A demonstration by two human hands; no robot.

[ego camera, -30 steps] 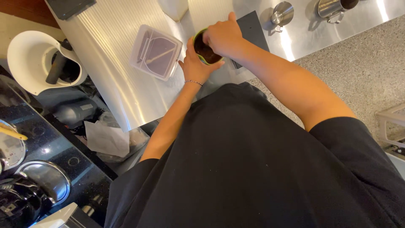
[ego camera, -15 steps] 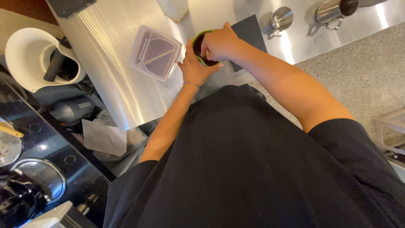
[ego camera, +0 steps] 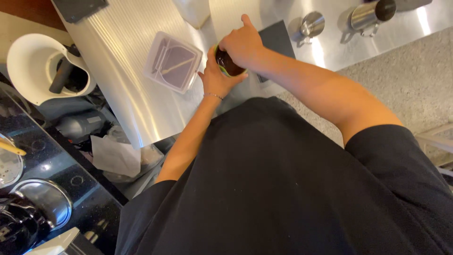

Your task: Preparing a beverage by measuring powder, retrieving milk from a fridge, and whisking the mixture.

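Over a steel counter [ego camera: 127, 89] I hold a small dark round container with a green rim [ego camera: 225, 65] between both hands. My left hand [ego camera: 214, 80] cups it from below and the left side. My right hand [ego camera: 243, 45] wraps over its top, thumb pointing up. Most of the container is hidden by my fingers. A dark flat mat [ego camera: 278, 40] lies on the counter just behind my right hand. My black shirt fills the lower part of the view.
A clear square lidded box [ego camera: 172, 61] with a utensil inside lies left of my hands. Two steel cups [ego camera: 311, 23] [ego camera: 373, 14] stand at the back right. A white bucket [ego camera: 42, 66] with dark tools sits far left, above a black stove with pots [ego camera: 42, 203].
My hands and the container have stayed in nearly the same spot. The right hand has shifted its hold over the top, thumb now raised.
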